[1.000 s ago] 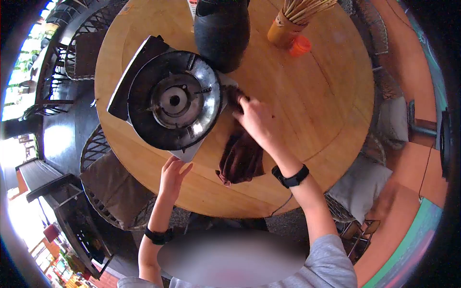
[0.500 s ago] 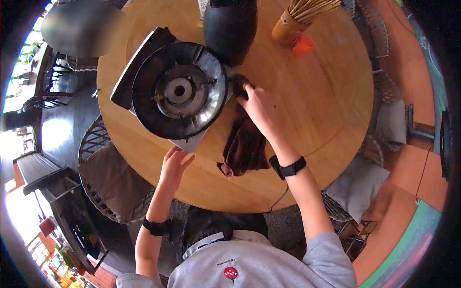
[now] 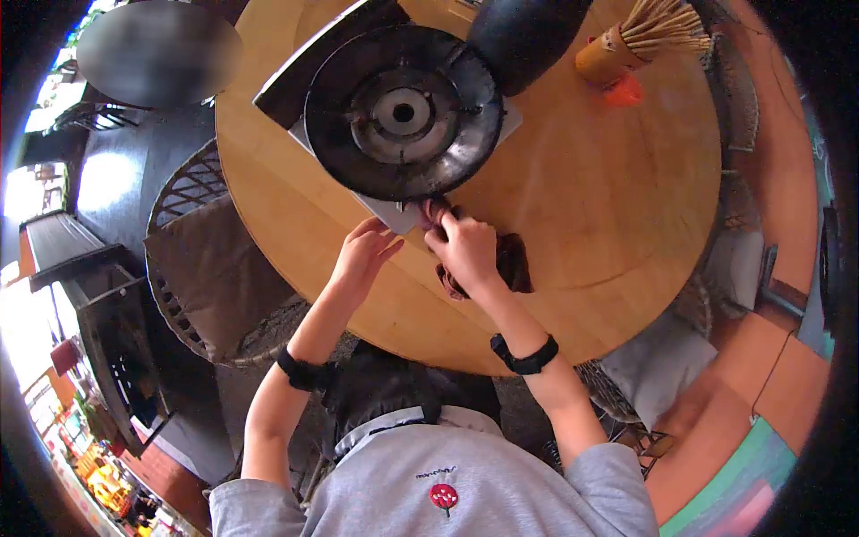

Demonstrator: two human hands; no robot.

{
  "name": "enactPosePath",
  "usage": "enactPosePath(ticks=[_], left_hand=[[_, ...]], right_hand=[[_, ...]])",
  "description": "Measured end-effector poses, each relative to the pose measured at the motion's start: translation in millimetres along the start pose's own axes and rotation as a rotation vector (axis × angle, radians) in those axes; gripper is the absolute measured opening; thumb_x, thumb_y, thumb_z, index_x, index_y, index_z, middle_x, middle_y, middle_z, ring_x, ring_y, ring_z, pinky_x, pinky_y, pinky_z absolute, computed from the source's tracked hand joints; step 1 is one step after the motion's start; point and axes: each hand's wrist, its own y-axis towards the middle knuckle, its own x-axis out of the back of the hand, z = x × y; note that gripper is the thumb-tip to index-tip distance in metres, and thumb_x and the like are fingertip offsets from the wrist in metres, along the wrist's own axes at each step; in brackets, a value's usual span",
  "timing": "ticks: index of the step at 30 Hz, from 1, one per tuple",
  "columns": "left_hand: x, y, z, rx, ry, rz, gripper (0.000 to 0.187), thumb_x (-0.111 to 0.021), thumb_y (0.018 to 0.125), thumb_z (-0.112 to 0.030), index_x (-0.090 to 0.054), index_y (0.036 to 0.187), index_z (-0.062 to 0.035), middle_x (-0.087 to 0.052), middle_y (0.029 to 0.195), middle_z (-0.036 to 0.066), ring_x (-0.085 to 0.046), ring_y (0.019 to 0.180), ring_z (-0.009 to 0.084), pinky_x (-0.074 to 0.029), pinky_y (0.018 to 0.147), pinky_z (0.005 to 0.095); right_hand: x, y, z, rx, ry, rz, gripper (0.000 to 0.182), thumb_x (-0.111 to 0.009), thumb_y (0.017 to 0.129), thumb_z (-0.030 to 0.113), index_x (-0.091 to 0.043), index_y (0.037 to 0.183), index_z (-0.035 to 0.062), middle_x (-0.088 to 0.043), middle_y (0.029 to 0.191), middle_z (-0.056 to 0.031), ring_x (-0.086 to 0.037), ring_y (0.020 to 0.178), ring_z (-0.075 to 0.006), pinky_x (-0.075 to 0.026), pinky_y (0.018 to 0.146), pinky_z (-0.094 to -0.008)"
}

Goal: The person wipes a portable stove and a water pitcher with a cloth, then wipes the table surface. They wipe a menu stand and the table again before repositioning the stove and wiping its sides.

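Note:
A portable gas stove [image 3: 387,213] with a wide black burner pan [image 3: 335,148] sits turned at an angle on the round wooden table. My left hand [image 3: 362,255] is at its near corner, fingers stretched out against the edge and thumb apart. My right hand [image 3: 469,251] is closed on a dark brown cloth [image 3: 513,262]. A bunched end of that cloth presses against the stove's side close to the same corner, while the rest hangs down onto the table under my hand. My fingertips on the cloth are partly hidden.
A large dark vessel [image 3: 526,40] stands right behind the stove. Farther right is an orange-brown holder [image 3: 601,63] full of chopsticks, with a small orange-red object [image 3: 625,91] beside it. Wicker chairs with cushions [image 3: 215,277] surround the table [image 3: 617,224].
My right hand has drawn the cloth along the stove's side toward me, down to the near corner. My left hand remains at that corner. The head view has shifted.

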Motion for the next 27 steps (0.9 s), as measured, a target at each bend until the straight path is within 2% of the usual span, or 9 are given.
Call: enactPosePath(ticks=[2, 7, 11, 14, 18, 21, 24, 25, 27], left_hand=[[4, 2, 0, 0.018, 0.0, 0.006, 0.038, -0.036, 0.077, 0.001, -0.042, 0.114, 0.004, -0.048, 0.113, 0.01, -0.046, 0.108, 0.0208, -0.038, 0.094, 0.0362], [4, 1, -4, 0.029, -0.01, 0.014, 0.039, -0.036, 0.078, 0.0, -0.04, 0.116, 0.0049, -0.047, 0.117, 0.011, -0.047, 0.107, 0.0215, -0.038, 0.094, 0.0371], [13, 3, -2, 0.047, -0.025, 0.049, 0.038, -0.036, 0.08, -0.002, -0.041, 0.117, 0.0034, -0.05, 0.115, 0.011, -0.049, 0.106, 0.0206, -0.04, 0.091, 0.0346], [19, 3, -10, 0.081, 0.049, 0.091, 0.038, -0.036, 0.081, -0.003, -0.041, 0.117, 0.0027, -0.051, 0.114, 0.012, -0.049, 0.106, 0.0201, -0.04, 0.089, 0.0329], [39, 17, -26, -0.029, 0.084, 0.065, 0.037, -0.036, 0.081, -0.004, -0.042, 0.118, 0.0025, -0.051, 0.115, 0.012, -0.049, 0.106, 0.02, -0.04, 0.088, 0.0313], [53, 26, -40, -0.087, 0.058, 0.031, 0.039, -0.036, 0.081, -0.003, -0.04, 0.119, 0.0047, -0.051, 0.115, 0.013, -0.049, 0.106, 0.0215, -0.039, 0.092, 0.034], [50, 31, -53, -0.086, -0.019, 0.037, 0.039, -0.036, 0.078, -0.001, -0.043, 0.116, 0.0062, -0.053, 0.111, 0.013, -0.051, 0.103, 0.0211, -0.039, 0.093, 0.0328], [48, 30, -56, -0.061, -0.012, 0.024, 0.039, -0.036, 0.077, 0.0, -0.044, 0.115, 0.006, -0.053, 0.11, 0.012, -0.052, 0.101, 0.0206, -0.04, 0.091, 0.0316], [49, 31, -58, -0.031, -0.006, 0.037, 0.039, -0.036, 0.076, 0.001, -0.046, 0.113, 0.006, -0.054, 0.108, 0.012, -0.052, 0.099, 0.02, -0.041, 0.089, 0.0295]], right_hand=[[-12, -17, 8, 0.073, -0.001, -0.051, 0.022, -0.062, 0.07, 0.029, -0.059, 0.076, 0.0088, -0.056, 0.058, -0.0151, -0.058, 0.052, -0.0295, -0.045, 0.048, -0.04], [-6, -3, 13, -0.128, -0.059, -0.043, 0.024, -0.063, 0.07, 0.029, -0.059, 0.077, 0.0063, -0.055, 0.061, -0.0155, -0.057, 0.052, -0.0319, -0.046, 0.05, -0.0412], [-19, -33, 32, 0.018, -0.073, -0.066, 0.023, -0.065, 0.068, 0.026, -0.058, 0.074, 0.004, -0.055, 0.07, -0.015, -0.058, 0.054, -0.029, -0.046, 0.047, -0.0391], [-27, -47, 44, 0.006, -0.024, 0.09, 0.022, -0.064, 0.066, 0.02, -0.059, 0.079, 0.0032, -0.054, 0.067, -0.0143, -0.056, 0.053, -0.0296, -0.045, 0.048, -0.0375], [-24, -39, 65, -0.005, 0.008, -0.081, 0.024, -0.062, 0.068, 0.022, -0.056, 0.08, 0.0007, -0.054, 0.066, -0.0154, -0.056, 0.054, -0.0311, -0.046, 0.05, -0.0387], [-22, -29, 80, -0.244, -0.125, -0.015, 0.026, -0.06, 0.071, 0.023, -0.055, 0.084, 0.0005, -0.056, 0.065, -0.0177, -0.057, 0.056, -0.0324, -0.046, 0.051, -0.0409], [-33, -22, 93, -0.276, -0.104, 0.01, 0.029, -0.058, 0.073, 0.023, -0.052, 0.089, -0.0001, -0.057, 0.066, -0.0197, -0.058, 0.058, -0.0336, -0.046, 0.052, -0.0424], [-40, -14, 100, -0.253, -0.134, -0.014, 0.027, -0.06, 0.073, 0.025, -0.051, 0.086, 0.0033, -0.057, 0.069, -0.0165, -0.059, 0.06, -0.0303, -0.047, 0.051, -0.0375], [-55, 4, 112, -0.225, -0.18, -0.005, 0.027, -0.06, 0.073, 0.026, -0.051, 0.086, 0.0036, -0.057, 0.068, -0.0159, -0.06, 0.06, -0.0304, -0.047, 0.052, -0.0379]])
